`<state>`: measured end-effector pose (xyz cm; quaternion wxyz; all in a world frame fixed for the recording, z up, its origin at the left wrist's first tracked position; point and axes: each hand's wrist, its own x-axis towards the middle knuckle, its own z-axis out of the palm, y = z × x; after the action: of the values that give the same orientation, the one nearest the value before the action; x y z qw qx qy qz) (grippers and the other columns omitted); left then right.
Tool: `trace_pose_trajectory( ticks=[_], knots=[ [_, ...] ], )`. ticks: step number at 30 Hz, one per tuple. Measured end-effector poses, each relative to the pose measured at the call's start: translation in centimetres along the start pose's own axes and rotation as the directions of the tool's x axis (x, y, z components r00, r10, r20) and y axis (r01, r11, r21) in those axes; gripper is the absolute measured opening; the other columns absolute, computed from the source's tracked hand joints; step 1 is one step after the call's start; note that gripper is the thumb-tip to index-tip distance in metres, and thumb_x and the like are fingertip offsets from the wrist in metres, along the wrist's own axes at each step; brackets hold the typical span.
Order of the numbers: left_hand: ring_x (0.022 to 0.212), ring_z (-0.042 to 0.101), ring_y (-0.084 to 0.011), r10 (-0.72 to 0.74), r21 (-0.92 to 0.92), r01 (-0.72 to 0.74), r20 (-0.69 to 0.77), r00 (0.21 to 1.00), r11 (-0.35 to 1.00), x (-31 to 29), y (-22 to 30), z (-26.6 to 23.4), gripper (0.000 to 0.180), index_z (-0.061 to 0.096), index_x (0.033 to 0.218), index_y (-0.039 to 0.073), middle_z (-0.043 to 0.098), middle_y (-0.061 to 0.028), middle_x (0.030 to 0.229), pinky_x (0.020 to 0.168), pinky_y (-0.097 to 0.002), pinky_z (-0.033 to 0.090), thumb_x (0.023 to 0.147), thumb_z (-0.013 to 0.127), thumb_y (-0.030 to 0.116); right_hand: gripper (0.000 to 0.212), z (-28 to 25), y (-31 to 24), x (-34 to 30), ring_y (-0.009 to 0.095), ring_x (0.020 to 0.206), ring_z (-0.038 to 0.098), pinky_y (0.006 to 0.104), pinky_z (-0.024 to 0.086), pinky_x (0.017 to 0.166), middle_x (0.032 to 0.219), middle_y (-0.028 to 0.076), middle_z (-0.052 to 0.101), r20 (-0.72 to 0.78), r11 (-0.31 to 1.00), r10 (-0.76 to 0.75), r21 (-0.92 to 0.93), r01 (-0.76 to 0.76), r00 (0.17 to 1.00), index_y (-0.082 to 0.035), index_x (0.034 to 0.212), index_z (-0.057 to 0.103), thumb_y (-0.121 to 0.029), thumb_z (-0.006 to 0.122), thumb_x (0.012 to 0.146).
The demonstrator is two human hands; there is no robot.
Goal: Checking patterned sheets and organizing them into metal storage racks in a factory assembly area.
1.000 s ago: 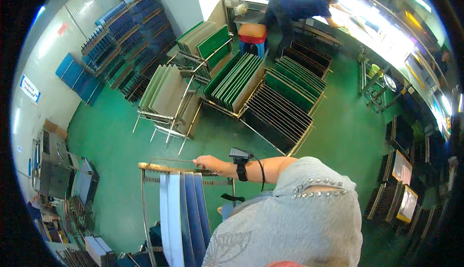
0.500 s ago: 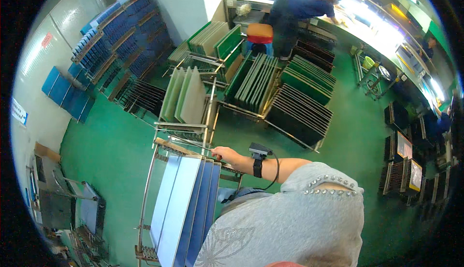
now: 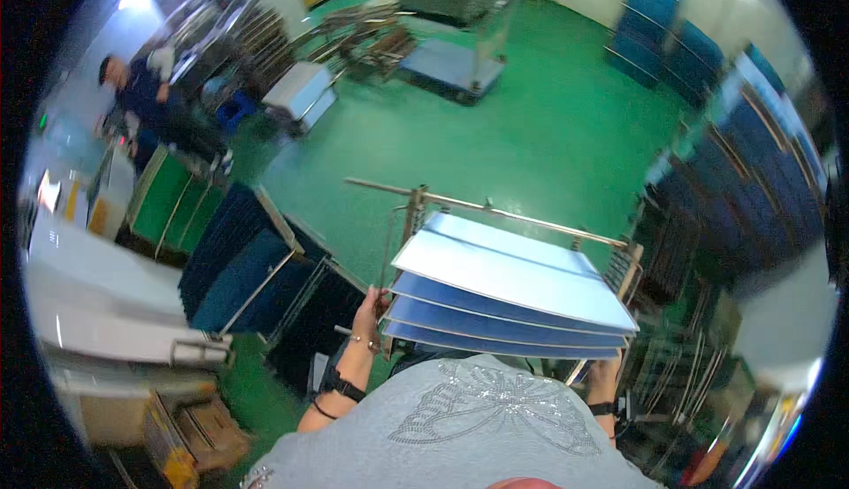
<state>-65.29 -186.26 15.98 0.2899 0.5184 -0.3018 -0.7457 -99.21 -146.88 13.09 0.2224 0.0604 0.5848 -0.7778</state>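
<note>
In front of my body is a metal drying rack (image 3: 522,212) with wooden notched end bars. Several thin, flat blue panels (image 3: 508,263) sit in it one behind another, tilted; the far one shows a pale, bright face. My left hand (image 3: 365,317) is closed on the rack's left end, beside the panel corners. At the right end, my right hand (image 3: 605,372) is closed on the rack below the panel corners, with its fingers partly hidden. Both wrists carry black straps.
A flat blue cart (image 3: 451,69) stands on the green floor ahead. Racks of dark panels (image 3: 239,277) are close on my left, with cardboard boxes (image 3: 195,436) nearer. Stacked blue racks (image 3: 743,162) line the right side. A person (image 3: 164,104) is at the far left.
The view has swung round to another part of the room, and the panel rack has come along in front of me. Now both hands show at its ends; before, only one was visible.
</note>
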Motion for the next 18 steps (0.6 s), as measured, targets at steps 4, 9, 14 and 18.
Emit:
trace_pose_trajectory(
  ticks=[4,9,14,18],
  knots=[
    [0.075,0.047,-0.0129,0.028,0.001,-0.028,-0.053,0.998,1.0,3.2,-2.8,-1.0,0.051,0.062,0.101,0.004,0.053,-0.0003,0.074,0.078,-0.0301,0.035,0.087,0.047,0.05,0.037,5.9,-1.8,4.8,0.022,0.101,0.055,0.0341,0.043,0.087,0.112,0.011,0.056,0.068,0.996,0.041,-0.08,-0.036,0.997,-0.002,0.119,0.05,-0.022,0.047,0.089],
    [0.077,0.046,-0.014,0.113,0.048,-0.108,-0.124,0.986,0.993,8.2,3.8,0.6,0.051,0.062,0.102,0.003,0.053,-0.0014,0.076,0.078,-0.0309,0.034,0.087,0.048,0.05,0.037,16.3,-3.0,12.2,0.021,0.099,0.055,0.0332,0.043,0.086,0.111,0.01,0.057,0.176,0.993,0.041,-0.119,-0.02,0.984,-0.002,0.119,0.051,-0.022,0.048,0.088],
    [0.079,0.049,-0.0151,0.093,-0.182,-0.135,-0.225,0.97,0.974,15.5,8.8,2.7,0.046,0.059,0.107,0.004,0.054,-0.0032,0.08,0.075,-0.0297,0.038,0.087,0.051,0.044,0.037,29.5,-2.6,21.1,0.021,0.097,0.056,0.0324,0.044,0.085,0.11,0.009,0.057,0.267,0.992,0.053,-0.122,-0.021,0.962,-0.002,0.118,0.051,-0.023,0.049,0.088],
    [0.086,0.051,-0.0196,0.119,-0.33,-0.221,-0.304,0.945,0.918,19.4,11.5,1.4,0.054,0.056,0.109,0.004,0.056,-0.0072,0.089,0.079,-0.0331,0.039,0.083,0.053,0.051,0.035,39.4,0.2,26.7,0.017,0.093,0.057,0.0297,0.044,0.08,0.104,0.006,0.061,0.346,0.986,0.124,-0.152,-0.075,0.93,-0.002,0.114,0.055,-0.023,0.051,0.087]
  ],
)
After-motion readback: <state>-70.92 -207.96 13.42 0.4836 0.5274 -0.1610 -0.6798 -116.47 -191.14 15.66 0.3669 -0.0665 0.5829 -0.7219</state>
